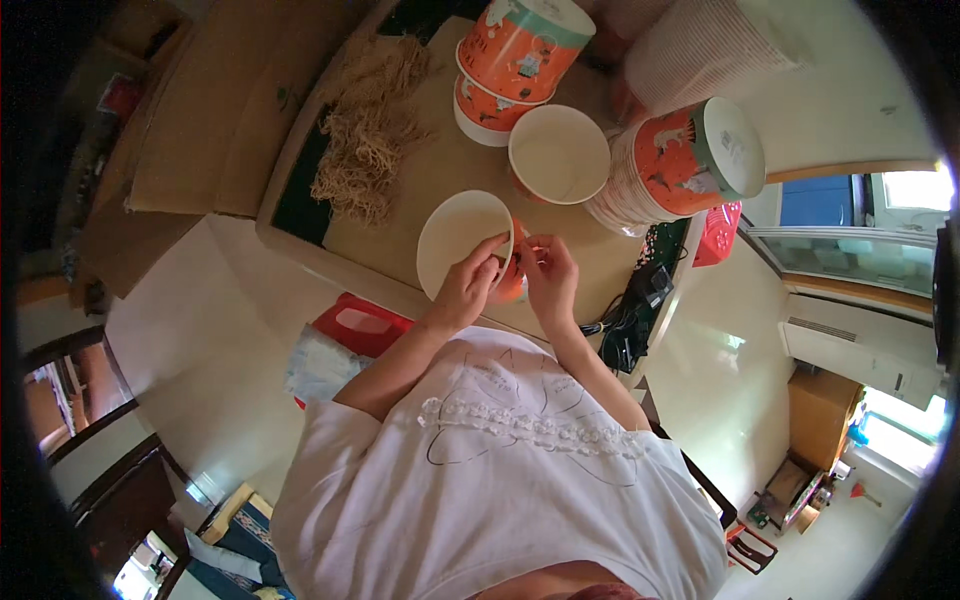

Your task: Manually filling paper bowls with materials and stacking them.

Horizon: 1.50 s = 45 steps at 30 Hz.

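Between both hands point(510, 275), orange-walled white-lined cup point(462, 243)

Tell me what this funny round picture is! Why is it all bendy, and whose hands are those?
The picture comes from a small camera worn on a person's head, looking down. Its wide lens bends straight lines near the edges, so the room looks round. There is no machine here, just a person in a white shirt using two bare hands.

The left hand and the right hand together hold an orange paper bowl, white inside, tipped toward the camera. It looks empty.

Behind it on the tan table stands another open paper bowl. Further back stand stacked orange bowls, and to the right a tall bowl stack lying on its side. On the left lies a pile of dry tan noodles. A red pack of tissues sits below the table edge.
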Each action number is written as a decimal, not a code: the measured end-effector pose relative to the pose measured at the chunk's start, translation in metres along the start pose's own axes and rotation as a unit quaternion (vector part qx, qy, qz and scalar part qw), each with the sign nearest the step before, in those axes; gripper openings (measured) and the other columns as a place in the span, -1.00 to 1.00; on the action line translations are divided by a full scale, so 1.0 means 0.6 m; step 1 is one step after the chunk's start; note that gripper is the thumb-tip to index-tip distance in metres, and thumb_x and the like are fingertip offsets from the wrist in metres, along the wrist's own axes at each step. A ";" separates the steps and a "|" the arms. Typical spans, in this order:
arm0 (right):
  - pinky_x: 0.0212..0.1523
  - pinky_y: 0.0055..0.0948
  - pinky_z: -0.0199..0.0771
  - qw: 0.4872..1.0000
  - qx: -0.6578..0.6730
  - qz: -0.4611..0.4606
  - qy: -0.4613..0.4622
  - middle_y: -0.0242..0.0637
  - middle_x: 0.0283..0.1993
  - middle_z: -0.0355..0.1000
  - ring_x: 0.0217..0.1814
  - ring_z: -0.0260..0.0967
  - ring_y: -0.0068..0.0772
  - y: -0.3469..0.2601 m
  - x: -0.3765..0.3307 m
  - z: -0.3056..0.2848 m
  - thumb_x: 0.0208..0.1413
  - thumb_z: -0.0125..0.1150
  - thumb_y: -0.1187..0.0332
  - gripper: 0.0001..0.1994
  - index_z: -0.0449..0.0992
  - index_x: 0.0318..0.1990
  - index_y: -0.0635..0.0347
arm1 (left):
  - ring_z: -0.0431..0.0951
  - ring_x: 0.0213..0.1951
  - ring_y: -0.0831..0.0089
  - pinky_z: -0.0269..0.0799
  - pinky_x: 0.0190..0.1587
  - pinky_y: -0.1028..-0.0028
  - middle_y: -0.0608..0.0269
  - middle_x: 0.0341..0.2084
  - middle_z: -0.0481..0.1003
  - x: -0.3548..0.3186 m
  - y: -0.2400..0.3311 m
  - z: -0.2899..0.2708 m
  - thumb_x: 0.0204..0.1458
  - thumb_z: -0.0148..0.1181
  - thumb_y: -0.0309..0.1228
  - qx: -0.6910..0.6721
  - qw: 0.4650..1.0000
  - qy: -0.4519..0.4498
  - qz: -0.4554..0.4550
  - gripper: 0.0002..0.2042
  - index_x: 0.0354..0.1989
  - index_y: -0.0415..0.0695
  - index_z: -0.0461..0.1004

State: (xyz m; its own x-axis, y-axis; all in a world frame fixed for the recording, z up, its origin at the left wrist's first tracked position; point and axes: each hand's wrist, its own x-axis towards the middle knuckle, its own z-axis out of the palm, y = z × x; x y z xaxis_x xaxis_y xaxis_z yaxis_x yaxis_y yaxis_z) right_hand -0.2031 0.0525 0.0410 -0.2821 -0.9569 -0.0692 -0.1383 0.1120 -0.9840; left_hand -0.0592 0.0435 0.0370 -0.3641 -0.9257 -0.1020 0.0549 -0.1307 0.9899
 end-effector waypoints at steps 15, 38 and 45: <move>-0.42 -0.56 0.40 0.995 -0.040 0.085 -0.033 -0.30 -0.46 0.43 -0.45 0.39 -0.54 -0.002 -0.021 -0.074 0.05 0.15 0.53 -0.89 0.45 -0.25 0.26 | 0.50 -0.53 0.09 0.38 -0.50 0.22 0.07 -0.60 0.47 0.047 -0.013 0.065 0.03 0.06 -0.45 0.305 0.947 0.000 0.104 -0.93 -0.39 -0.16 0.34; -0.35 -0.30 0.44 0.846 -0.461 -0.144 -0.225 -0.21 -0.32 0.45 -0.33 0.46 -0.16 0.001 0.066 -0.109 -0.04 0.19 0.42 -0.90 0.48 -0.32 0.13 | 0.26 -0.69 0.63 0.09 -0.67 0.62 0.35 -0.68 0.30 0.078 -0.114 0.098 0.14 -0.06 -0.45 -0.185 0.967 -0.037 -0.170 -0.96 -0.35 -0.11 0.30; -0.36 -0.24 0.42 0.896 -0.361 -0.107 -0.237 -0.18 -0.40 0.45 -0.33 0.43 -0.08 0.017 0.072 -0.108 -0.03 0.11 0.42 -0.94 0.44 -0.38 0.14 | 0.36 -0.59 0.56 0.28 -0.56 0.46 0.33 -0.64 0.35 0.070 -0.132 0.095 0.06 0.12 -0.38 0.005 0.993 0.105 0.050 -0.87 -0.38 -0.15 0.33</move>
State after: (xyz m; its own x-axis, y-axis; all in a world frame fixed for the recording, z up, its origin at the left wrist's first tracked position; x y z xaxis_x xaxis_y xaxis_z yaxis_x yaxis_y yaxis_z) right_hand -0.2784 0.0298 0.0385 0.2346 -0.9645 -0.1214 -0.7676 -0.1071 -0.6319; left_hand -0.1316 0.0348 -0.0400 -0.1559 -0.9876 -0.0203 0.0717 -0.0318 0.9969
